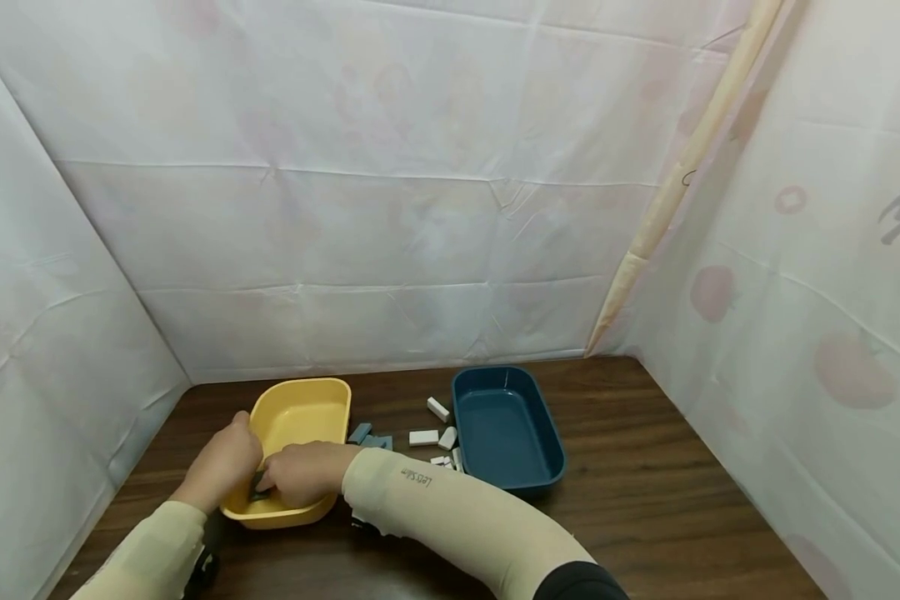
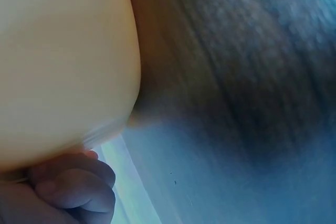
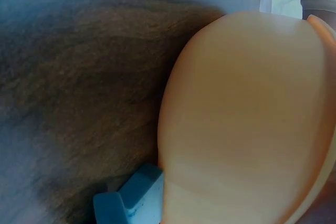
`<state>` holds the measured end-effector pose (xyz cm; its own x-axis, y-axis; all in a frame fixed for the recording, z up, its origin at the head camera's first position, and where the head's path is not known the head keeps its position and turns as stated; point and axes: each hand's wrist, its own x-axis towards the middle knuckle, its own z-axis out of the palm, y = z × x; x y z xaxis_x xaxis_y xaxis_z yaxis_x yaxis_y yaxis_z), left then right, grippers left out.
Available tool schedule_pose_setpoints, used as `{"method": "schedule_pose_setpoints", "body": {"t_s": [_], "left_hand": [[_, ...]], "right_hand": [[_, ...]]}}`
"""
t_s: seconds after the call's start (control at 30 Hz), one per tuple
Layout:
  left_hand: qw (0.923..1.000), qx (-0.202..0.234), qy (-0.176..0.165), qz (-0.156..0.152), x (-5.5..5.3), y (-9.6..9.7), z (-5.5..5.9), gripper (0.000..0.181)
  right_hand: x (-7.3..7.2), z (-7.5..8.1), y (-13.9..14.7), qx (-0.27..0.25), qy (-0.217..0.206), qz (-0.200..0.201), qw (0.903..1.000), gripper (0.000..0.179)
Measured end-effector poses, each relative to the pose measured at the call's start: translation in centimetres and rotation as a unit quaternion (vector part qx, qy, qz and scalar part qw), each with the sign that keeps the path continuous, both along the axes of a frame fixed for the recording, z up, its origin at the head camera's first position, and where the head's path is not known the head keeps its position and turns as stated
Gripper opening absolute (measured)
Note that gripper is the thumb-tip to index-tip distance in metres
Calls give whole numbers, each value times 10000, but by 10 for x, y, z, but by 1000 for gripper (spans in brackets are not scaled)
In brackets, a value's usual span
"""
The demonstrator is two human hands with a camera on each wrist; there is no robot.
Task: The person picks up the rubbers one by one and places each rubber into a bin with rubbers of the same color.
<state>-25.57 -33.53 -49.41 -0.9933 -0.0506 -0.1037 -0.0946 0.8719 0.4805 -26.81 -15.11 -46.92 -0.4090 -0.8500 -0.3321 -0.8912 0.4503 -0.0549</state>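
Note:
At the left of the table stands a yellow plastic bin. My left hand grips its left rim; in the left wrist view the curled fingers show beside the bin's wall. My right hand reaches over the right side into the near part of the bin. Its fingertips pinch a dark grey-blue block low inside, partly covered by the fingers. Several blue-grey blocks lie on the table against the bin's right side, seen close up as teal blocks in the right wrist view.
A dark blue bin stands to the right of the yellow one. Several white blocks lie beside its left wall, some partly behind the right sleeve. White cloth hangs around the dark wooden table.

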Motion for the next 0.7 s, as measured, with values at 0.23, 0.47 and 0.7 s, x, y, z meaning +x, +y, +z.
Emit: {"method": "schedule_pose_setpoints", "body": {"t_s": [0.23, 0.47, 0.7], "left_hand": [[10000, -61, -52, 38, 2, 2, 2, 35], [9999, -134, 0, 66, 1, 3, 3, 32], [9992, -276, -250, 138, 1, 5, 5, 31]], "right_hand": [[-3, -3, -2, -482, -482, 168, 9975, 37], [-6, -5, -1, -575, -717, -104, 9957, 40], [-6, 5, 5, -641, -722, -190, 9951, 36]]}}
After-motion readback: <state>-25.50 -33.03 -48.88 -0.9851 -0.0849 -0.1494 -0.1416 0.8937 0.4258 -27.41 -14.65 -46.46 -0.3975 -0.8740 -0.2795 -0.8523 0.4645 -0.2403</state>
